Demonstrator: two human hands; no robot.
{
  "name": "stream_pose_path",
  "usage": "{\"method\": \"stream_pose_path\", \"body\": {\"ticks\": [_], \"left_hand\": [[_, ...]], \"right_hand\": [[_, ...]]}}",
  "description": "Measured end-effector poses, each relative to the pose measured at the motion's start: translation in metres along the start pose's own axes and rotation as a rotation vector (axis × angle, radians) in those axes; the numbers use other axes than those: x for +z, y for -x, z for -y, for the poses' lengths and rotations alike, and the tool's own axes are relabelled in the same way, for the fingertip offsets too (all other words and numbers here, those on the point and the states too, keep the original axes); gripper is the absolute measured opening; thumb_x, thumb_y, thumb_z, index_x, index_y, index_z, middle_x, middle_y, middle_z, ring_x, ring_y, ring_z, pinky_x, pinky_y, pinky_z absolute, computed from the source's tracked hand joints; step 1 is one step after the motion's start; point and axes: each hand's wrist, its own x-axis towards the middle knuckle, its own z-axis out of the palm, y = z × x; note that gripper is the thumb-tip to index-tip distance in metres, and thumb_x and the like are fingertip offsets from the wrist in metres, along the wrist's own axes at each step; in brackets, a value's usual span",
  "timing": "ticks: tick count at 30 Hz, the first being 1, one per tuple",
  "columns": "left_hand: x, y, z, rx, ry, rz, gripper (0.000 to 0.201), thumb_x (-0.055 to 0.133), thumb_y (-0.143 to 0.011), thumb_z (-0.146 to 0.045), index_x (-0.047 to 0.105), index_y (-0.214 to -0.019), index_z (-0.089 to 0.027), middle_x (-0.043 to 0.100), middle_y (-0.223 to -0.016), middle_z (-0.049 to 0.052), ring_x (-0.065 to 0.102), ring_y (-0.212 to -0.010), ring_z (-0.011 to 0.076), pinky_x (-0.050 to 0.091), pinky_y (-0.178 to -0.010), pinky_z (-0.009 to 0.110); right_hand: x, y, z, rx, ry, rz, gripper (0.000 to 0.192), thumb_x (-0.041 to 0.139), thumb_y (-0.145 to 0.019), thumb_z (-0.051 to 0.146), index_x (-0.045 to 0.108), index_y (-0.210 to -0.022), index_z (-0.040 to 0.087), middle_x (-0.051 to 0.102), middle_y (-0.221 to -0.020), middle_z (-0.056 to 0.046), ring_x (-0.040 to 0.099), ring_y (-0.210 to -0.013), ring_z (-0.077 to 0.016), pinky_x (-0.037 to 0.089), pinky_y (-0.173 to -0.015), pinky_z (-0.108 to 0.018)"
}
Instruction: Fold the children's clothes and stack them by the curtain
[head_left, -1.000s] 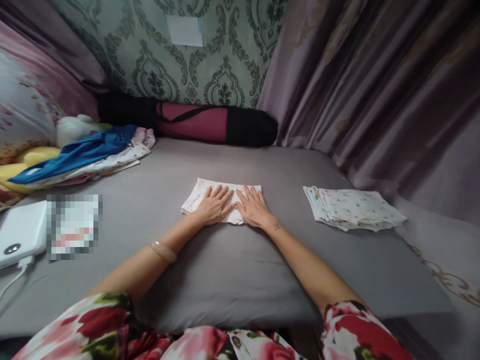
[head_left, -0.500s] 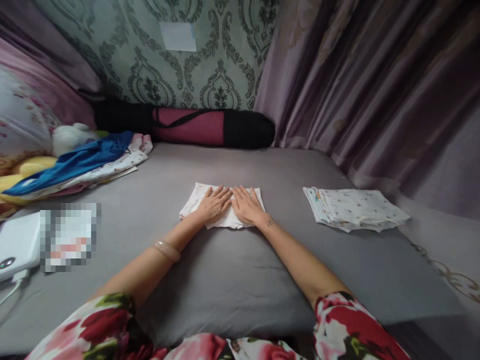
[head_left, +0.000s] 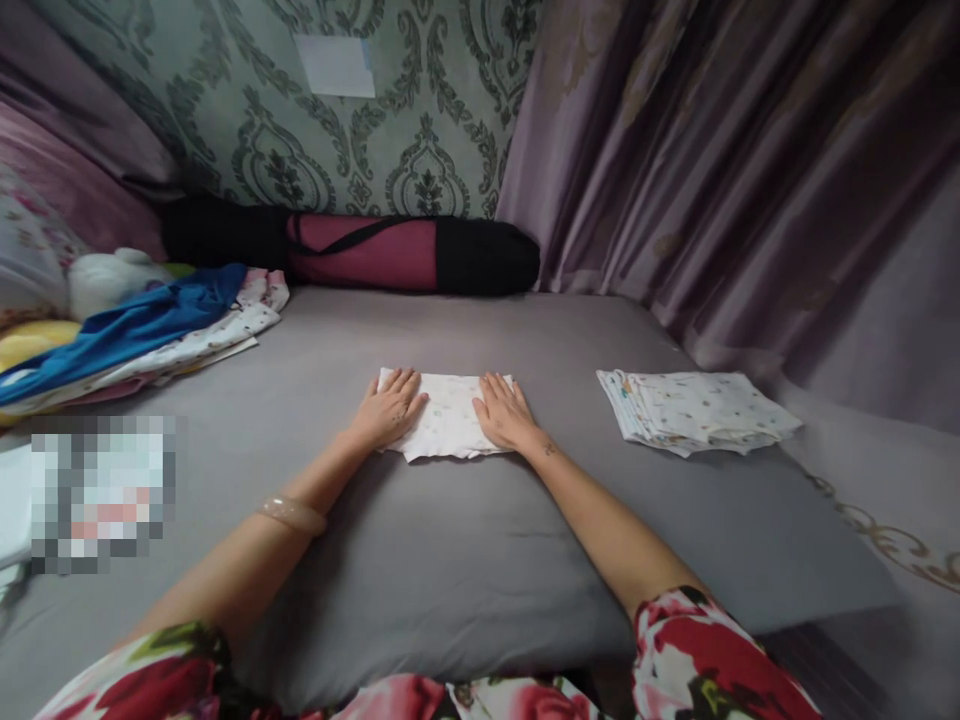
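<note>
Both hands have slid apart, left hand (head_left: 388, 410) and right hand (head_left: 505, 414) flat, open on the folded cloth (head_left: 446, 428); stacked cloths (head_left: 694, 410) lie right of it.

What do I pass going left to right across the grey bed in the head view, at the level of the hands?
Blurred patch → left hand → folded white cloth, flat under both hands → right hand → stack of folded cloths → purple curtain.

Counted: 2 hands, left hand (head_left: 388, 412), right hand (head_left: 504, 414). 1 folded cloth (head_left: 446, 417). 1 stack of folded cloths (head_left: 694, 410). 1 rolled mat (head_left: 360, 251). 1 bangle (head_left: 292, 513).
</note>
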Motion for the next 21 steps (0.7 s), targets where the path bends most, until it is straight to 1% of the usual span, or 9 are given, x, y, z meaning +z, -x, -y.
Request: {"method": "stream_pose_path", "body": {"ticks": [3, 6, 9, 11, 12, 14, 16, 18, 21], "left_hand": [[0.001, -0.002, 0.001, 0.000, 0.029, 0.017, 0.061, 0.018, -0.099, -0.048, 0.033, -0.149, -0.016, 0.028, -0.158, 0.011, 0.019, -0.147, 0.0278, 0.014, -0.117, 0.054], [-0.003, -0.003, 0.008, 0.009, 0.071, 0.024, 0.062, 0.023, -0.098, -0.049, 0.035, -0.147, -0.013, 0.027, -0.158, 0.014, 0.021, -0.147, 0.0290, 0.017, -0.117, 0.050], [-0.011, 0.001, 0.025, -0.028, 0.073, -0.055, 0.061, 0.033, -0.094, -0.046, 0.039, -0.144, -0.011, 0.032, -0.154, 0.018, 0.032, -0.142, 0.0298, 0.028, -0.113, 0.041], [-0.020, 0.007, 0.036, -0.118, 0.055, -0.100, 0.059, 0.039, -0.091, -0.044, 0.044, -0.141, -0.012, 0.044, -0.146, 0.019, 0.043, -0.133, 0.0307, 0.035, -0.106, 0.039], [-0.024, 0.010, 0.041, -0.178, 0.055, -0.106, 0.058, 0.041, -0.090, -0.044, 0.048, -0.138, -0.013, 0.052, -0.139, 0.019, 0.049, -0.127, 0.0312, 0.039, -0.102, 0.040], [-0.034, 0.016, 0.048, -0.304, 0.076, -0.088, 0.052, 0.044, -0.088, -0.045, 0.057, -0.128, -0.016, 0.063, -0.123, 0.017, 0.057, -0.115, 0.0320, 0.043, -0.093, 0.040], [-0.042, 0.021, 0.050, -0.395, 0.108, -0.045, 0.045, 0.048, -0.085, -0.047, 0.066, -0.115, -0.018, 0.069, -0.111, 0.014, 0.061, -0.107, 0.0329, 0.044, -0.086, 0.039], [-0.047, 0.023, 0.048, -0.440, 0.135, 0.004, 0.041, 0.051, -0.083, -0.048, 0.071, -0.103, -0.018, 0.072, -0.106, 0.013, 0.063, -0.102, 0.0336, 0.044, -0.080, 0.038], [-0.052, 0.023, 0.042, -0.487, 0.164, 0.059, 0.039, 0.054, -0.080, -0.050, 0.073, -0.095, -0.018, 0.073, -0.100, 0.012, 0.065, -0.096, 0.0329, 0.043, -0.075, 0.036]], "right_hand": [[0.000, -0.003, -0.002, -0.005, -0.058, 0.017, 0.060, 0.025, -0.099, 0.039, 0.030, -0.151, 0.008, 0.023, -0.159, -0.014, 0.015, -0.148, -0.0253, 0.005, -0.120, -0.046], [-0.009, -0.006, -0.013, 0.000, -0.241, 0.012, 0.056, 0.029, -0.099, 0.037, 0.035, -0.149, 0.012, 0.025, -0.158, -0.012, 0.019, -0.147, -0.0209, 0.013, -0.120, -0.041], [-0.022, -0.005, -0.033, 0.068, -0.444, -0.124, 0.050, 0.036, -0.097, 0.031, 0.045, -0.144, 0.016, 0.041, -0.151, -0.012, 0.038, -0.139, -0.0175, 0.029, -0.114, -0.034], [-0.028, -0.001, -0.050, 0.143, -0.516, -0.206, 0.044, 0.041, -0.094, 0.026, 0.055, -0.134, 0.017, 0.059, -0.135, -0.012, 0.055, -0.123, -0.0179, 0.040, -0.105, -0.033], [-0.031, 0.002, -0.058, 0.183, -0.534, -0.215, 0.040, 0.043, -0.092, 0.024, 0.060, -0.128, 0.016, 0.066, -0.124, -0.012, 0.061, -0.112, -0.0178, 0.044, -0.099, -0.032], [-0.033, 0.009, -0.069, 0.254, -0.539, -0.172, 0.034, 0.045, -0.090, 0.022, 0.069, -0.113, 0.015, 0.073, -0.103, -0.010, 0.067, -0.094, -0.0172, 0.049, -0.086, -0.029], [-0.033, 0.017, -0.075, 0.291, -0.491, -0.095, 0.029, 0.048, -0.088, 0.023, 0.073, -0.099, 0.014, 0.074, -0.088, -0.007, 0.066, -0.081, -0.0167, 0.049, -0.075, -0.025], [-0.032, 0.023, -0.073, 0.315, -0.410, -0.038, 0.026, 0.051, -0.086, 0.025, 0.075, -0.089, 0.015, 0.073, -0.081, -0.005, 0.064, -0.075, -0.0161, 0.045, -0.066, -0.023], [-0.029, 0.026, -0.062, 0.361, -0.317, -0.004, 0.025, 0.054, -0.085, 0.030, 0.075, -0.085, 0.017, 0.072, -0.079, -0.003, 0.062, -0.072, -0.0150, 0.041, -0.061, -0.022]]}}
